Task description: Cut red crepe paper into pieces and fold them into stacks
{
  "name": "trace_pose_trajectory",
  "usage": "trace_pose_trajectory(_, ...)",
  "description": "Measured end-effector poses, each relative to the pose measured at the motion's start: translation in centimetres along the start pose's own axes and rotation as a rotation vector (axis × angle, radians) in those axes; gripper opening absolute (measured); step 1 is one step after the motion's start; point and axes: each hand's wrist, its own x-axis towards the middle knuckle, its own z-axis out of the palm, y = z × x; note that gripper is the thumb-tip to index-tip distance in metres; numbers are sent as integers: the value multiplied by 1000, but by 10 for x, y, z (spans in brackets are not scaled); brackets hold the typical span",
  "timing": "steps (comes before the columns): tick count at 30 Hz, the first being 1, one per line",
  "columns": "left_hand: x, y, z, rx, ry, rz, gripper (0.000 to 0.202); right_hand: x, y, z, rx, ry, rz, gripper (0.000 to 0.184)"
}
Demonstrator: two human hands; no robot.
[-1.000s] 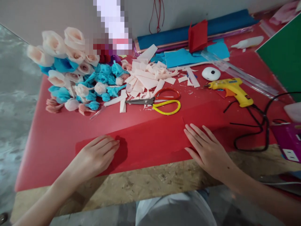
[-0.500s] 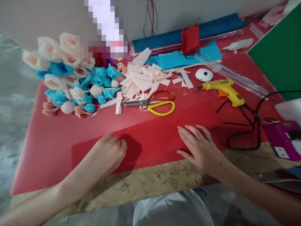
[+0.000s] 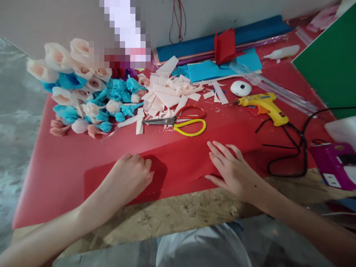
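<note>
A red paper strip point(image 3: 180, 168) lies flat along the near edge of the red table cover point(image 3: 61, 159). My left hand point(image 3: 130, 176) rests on the strip's left part with its fingers curled under, pressing down. At the strip's right end my right hand point(image 3: 232, 168) lies flat, fingers stretched and spread. Neither hand grips anything that I can see. Just beyond the strip lie scissors point(image 3: 178, 120) with one red and one yellow handle.
A heap of pink and blue paper flowers point(image 3: 83, 92) fills the far left. Pale paper scraps point(image 3: 167, 94) lie mid-table. A yellow glue gun point(image 3: 264, 105) with a black cord point(image 3: 292, 148), a white round object point(image 3: 240, 88), blue paper point(image 3: 211, 68) and a purple box point(image 3: 333, 165) sit to the right.
My left hand slid right along the strip and its fingers curled from flat into a loose fist. My right hand shifted slightly left, still flat.
</note>
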Motion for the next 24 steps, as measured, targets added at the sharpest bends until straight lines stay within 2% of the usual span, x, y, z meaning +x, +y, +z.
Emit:
trace_pose_trajectory(5,6,2,-1,-44,-6,70,15,9,5,-5,44,-18,-4,39)
trace_pose_trajectory(9,13,2,0,-80,70,265,54,10,10,-10,96,-37,-17,44)
trace_pose_trajectory(12,19,0,-3,-135,69,365,58,10,19,-9,181,-17,4,37)
trace_pose_trajectory(15,33,0,-8,-187,87,397,55,14,31,-4,336,51,59,23)
trace_pose_trajectory(20,68,10,-9,-167,211,422,39,28,43,13,497,244,142,7)
trace_pose_trajectory(24,83,19,-2,-143,312,420,25,35,46,25,456,288,183,12)
